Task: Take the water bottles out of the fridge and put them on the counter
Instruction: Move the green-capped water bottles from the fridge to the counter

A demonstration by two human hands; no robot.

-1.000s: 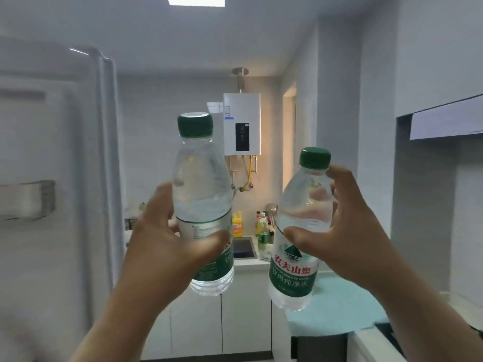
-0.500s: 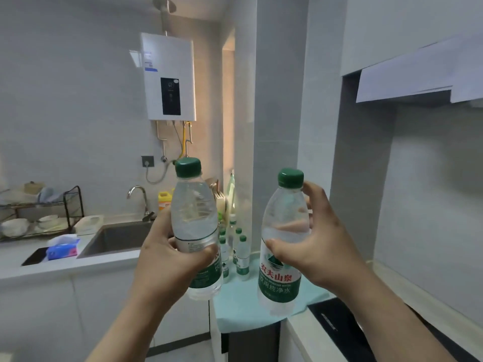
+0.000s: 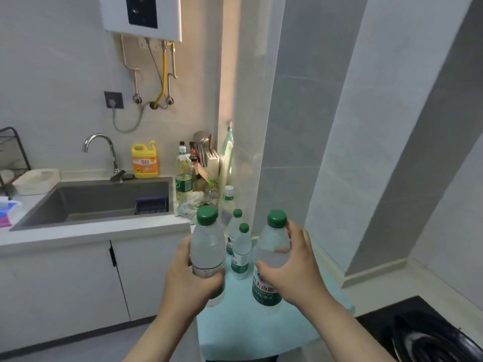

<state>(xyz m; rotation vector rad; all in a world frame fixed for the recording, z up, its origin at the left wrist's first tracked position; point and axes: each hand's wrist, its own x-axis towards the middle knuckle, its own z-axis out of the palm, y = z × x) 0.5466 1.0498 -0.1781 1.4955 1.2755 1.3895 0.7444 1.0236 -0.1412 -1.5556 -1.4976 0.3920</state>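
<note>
I hold two clear water bottles with green caps and green labels, both upright. My left hand (image 3: 189, 282) grips the left bottle (image 3: 207, 246) around its middle. My right hand (image 3: 295, 270) wraps the right bottle (image 3: 271, 253) from the side. Both bottles hang over the pale blue mat (image 3: 251, 327) on the counter. Two more green-capped bottles (image 3: 241, 253) stand on that mat just behind, between the two held ones. The fridge is out of view.
A grey sink (image 3: 102, 202) with a tap (image 3: 102, 150) lies to the left, a yellow detergent jug (image 3: 144, 160) behind it. Oil bottles, a rag and a knife block (image 3: 206, 165) crowd the corner. A black hob (image 3: 428, 333) sits at the lower right.
The view has swung from the fridge door to the counter and tilted down. Both hands have lowered the bottles toward the blue mat, close in front of the standing bottles.
</note>
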